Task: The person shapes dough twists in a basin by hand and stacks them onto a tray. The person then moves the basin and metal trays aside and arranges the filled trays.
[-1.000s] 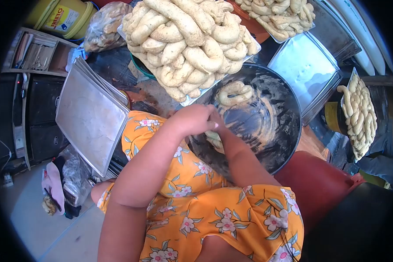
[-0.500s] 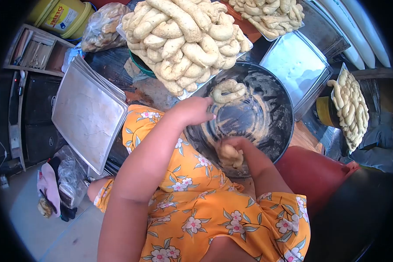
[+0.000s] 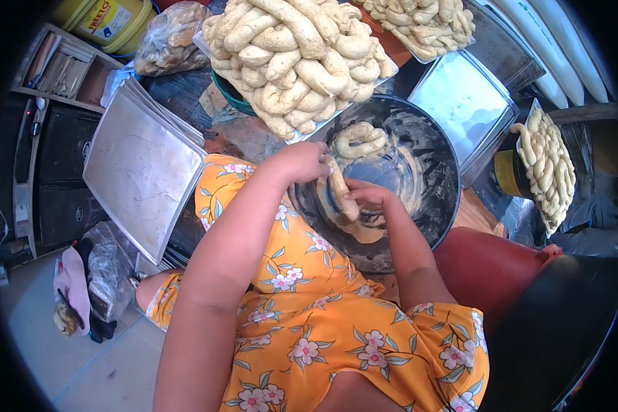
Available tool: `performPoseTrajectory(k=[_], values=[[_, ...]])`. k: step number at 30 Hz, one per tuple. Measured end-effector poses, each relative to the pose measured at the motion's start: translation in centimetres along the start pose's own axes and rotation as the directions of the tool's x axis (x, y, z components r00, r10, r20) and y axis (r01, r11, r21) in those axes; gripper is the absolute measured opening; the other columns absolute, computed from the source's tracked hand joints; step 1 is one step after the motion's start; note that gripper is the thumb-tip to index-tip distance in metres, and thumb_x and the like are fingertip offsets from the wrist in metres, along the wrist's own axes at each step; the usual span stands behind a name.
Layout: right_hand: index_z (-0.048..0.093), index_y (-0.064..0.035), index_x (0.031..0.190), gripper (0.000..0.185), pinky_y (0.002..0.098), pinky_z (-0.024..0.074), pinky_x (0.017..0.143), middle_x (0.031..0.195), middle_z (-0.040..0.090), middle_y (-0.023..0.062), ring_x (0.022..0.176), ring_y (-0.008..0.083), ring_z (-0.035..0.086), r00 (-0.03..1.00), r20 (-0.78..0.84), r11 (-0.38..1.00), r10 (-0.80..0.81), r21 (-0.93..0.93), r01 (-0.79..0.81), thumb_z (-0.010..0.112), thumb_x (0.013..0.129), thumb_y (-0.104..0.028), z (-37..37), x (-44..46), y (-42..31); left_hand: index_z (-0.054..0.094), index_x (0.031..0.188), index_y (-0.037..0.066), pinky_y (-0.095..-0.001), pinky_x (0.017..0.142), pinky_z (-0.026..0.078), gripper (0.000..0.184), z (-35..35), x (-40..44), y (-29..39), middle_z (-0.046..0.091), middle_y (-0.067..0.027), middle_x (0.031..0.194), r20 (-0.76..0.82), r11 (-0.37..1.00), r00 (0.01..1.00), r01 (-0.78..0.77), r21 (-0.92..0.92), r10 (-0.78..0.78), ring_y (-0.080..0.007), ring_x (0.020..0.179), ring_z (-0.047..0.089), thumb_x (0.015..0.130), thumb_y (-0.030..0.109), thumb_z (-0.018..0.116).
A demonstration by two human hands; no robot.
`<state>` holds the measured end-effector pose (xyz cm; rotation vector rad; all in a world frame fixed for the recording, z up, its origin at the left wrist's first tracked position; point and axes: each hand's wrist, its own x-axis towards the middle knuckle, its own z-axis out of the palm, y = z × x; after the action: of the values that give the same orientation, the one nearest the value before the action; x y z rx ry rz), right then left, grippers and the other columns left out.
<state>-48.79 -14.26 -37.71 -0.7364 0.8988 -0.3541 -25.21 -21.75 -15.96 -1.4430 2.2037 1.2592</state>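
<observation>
A pale dough strand (image 3: pixel 338 187) hangs between my two hands above a round black basin (image 3: pixel 441 199). My left hand (image 3: pixel 305 163) is closed on its upper end. Fingers of my right hand (image 3: pixel 368 195) pinch the strand lower down, near its thicker end. A looped dough ring (image 3: pixel 358 141) lies in the basin just beyond my hands. The basin floor is streaked with light brown crumbs or flour. My left fingertips are partly hidden behind the hand.
A tray of piled dough twists (image 3: pixel 295 65) stands behind the basin. More dough twists (image 3: pixel 419 24) are at the back, and another tray of them (image 3: pixel 546 161) is at right. Metal trays (image 3: pixel 141 172) are stacked at left, others (image 3: pixel 460 99) at right. A red container (image 3: pixel 494 271) adjoins the basin.
My right hand has moved up and away from the basin's near side with the dough. The dough, bunched up before, is now a strand held by both hands.
</observation>
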Motion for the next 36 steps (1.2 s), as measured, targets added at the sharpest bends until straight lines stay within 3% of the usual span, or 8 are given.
performPoseTrajectory(k=[7, 12, 15, 16, 18, 29, 32, 36], values=[[0.063, -0.0102, 0.117, 0.041, 0.0407, 0.0423, 0.094, 0.123, 0.057, 0.0180, 0.111, 0.0303, 0.056, 0.762, -0.490, 0.002, 0.423, -0.841, -0.541, 0.058, 0.082, -0.031, -2.4, -5.5, 8.5, 0.054, 0.124, 0.005, -0.0390, 0.093, 0.045, 0.053, -0.5, -0.7, -0.3, 0.060, -0.0217, 0.116, -0.002, 1.000, 1.000, 0.020, -0.016, -0.020, -0.0344, 0.109, 0.057, 0.082, 0.036, 0.064], [0.063, -0.0093, 0.116, 0.039, 0.0410, 0.0433, 0.093, 0.121, 0.058, 0.0178, 0.108, 0.0313, 0.057, 0.855, -0.510, 0.308, 0.097, -0.801, -0.513, 0.057, 0.083, -0.029, 3.6, 3.0, 18.6, 0.053, 0.125, 0.006, -0.0390, 0.094, 0.044, 0.053, -0.1, -0.2, -1.2, 0.060, -0.0213, 0.117, 0.004, 0.998, 0.999, 0.041, -0.040, -0.041, -0.0341, 0.110, 0.057, 0.082, 0.035, 0.064], [0.063, -0.0088, 0.115, 0.038, 0.0412, 0.0439, 0.092, 0.120, 0.059, 0.0176, 0.106, 0.0318, 0.057, 0.965, -0.260, 0.292, 0.041, -0.920, -0.260, 0.056, 0.083, -0.028, 3.0, 7.3, 18.4, 0.053, 0.126, 0.005, -0.0388, 0.094, 0.044, 0.054, -0.3, -0.5, -1.1, 0.060, -0.0210, 0.117, -0.005, 0.999, 0.999, 0.044, -0.011, -0.044, -0.0337, 0.110, 0.057, 0.082, 0.035, 0.064], [0.063, -0.0045, 0.113, 0.035, 0.0398, 0.0434, 0.092, 0.114, 0.061, 0.0180, 0.102, 0.0310, 0.057, 0.794, 0.550, -0.030, 0.259, -0.817, 0.576, 0.056, 0.084, -0.022, -0.1, 8.6, 15.4, 0.053, 0.126, 0.005, -0.0388, 0.094, 0.044, 0.054, -0.2, -0.6, -1.3, 0.060, -0.0210, 0.117, -0.008, 0.999, 0.999, 0.045, -0.015, -0.046, -0.0337, 0.110, 0.057, 0.082, 0.035, 0.064], [0.060, 0.0030, 0.111, 0.033, 0.0371, 0.0464, 0.085, 0.102, 0.063, 0.0154, 0.093, 0.0247, 0.059, 0.951, -0.119, 0.901, 0.284, -0.306, -0.307, 0.056, 0.083, -0.013, -0.6, 9.9, 12.0, 0.053, 0.126, 0.005, -0.0386, 0.094, 0.044, 0.054, -0.1, -0.4, -1.6, 0.060, -0.0209, 0.117, -0.017, 0.999, 0.999, 0.040, -0.030, -0.040, -0.0336, 0.110, 0.057, 0.082, 0.036, 0.064], [0.060, 0.0012, 0.110, 0.041, 0.0393, 0.0502, 0.082, 0.102, 0.066, 0.0136, 0.092, 0.0275, 0.064, 0.767, -0.571, 0.425, -0.293, -0.797, -0.430, 0.065, 0.075, -0.019, 2.3, 11.7, 15.8, 0.052, 0.126, 0.005, -0.0387, 0.093, 0.044, 0.056, -0.4, -0.3, -1.4, 0.060, -0.0210, 0.117, -0.029, 1.000, 0.999, 0.023, -0.021, -0.023, -0.0340, 0.109, 0.057, 0.082, 0.037, 0.064], [0.057, -0.0014, 0.116, 0.046, 0.0399, 0.0494, 0.083, 0.106, 0.064, 0.0153, 0.097, 0.0304, 0.063, 0.953, 0.055, 0.946, 0.298, 0.113, -0.302, 0.064, 0.075, -0.021, 2.0, 7.8, 12.7, 0.052, 0.126, 0.005, -0.0384, 0.094, 0.044, 0.055, -0.6, -0.5, -1.2, 0.059, -0.0212, 0.117, -0.007, 0.999, 0.999, 0.038, -0.027, -0.038, -0.0338, 0.109, 0.057, 0.082, 0.037, 0.064], [0.054, -0.0062, 0.120, 0.046, 0.0417, 0.0480, 0.086, 0.118, 0.059, 0.0182, 0.103, 0.0318, 0.060, 0.857, -0.444, 0.964, 0.260, 0.062, -0.260, 0.064, 0.076, -0.015, -3.1, 5.9, 15.8, 0.053, 0.125, 0.005, -0.0381, 0.094, 0.044, 0.055, 0.0, 0.2, -2.1, 0.059, -0.0212, 0.118, -0.003, 0.997, 0.999, 0.033, -0.062, -0.034, -0.0335, 0.110, 0.057, 0.082, 0.036, 0.064]])
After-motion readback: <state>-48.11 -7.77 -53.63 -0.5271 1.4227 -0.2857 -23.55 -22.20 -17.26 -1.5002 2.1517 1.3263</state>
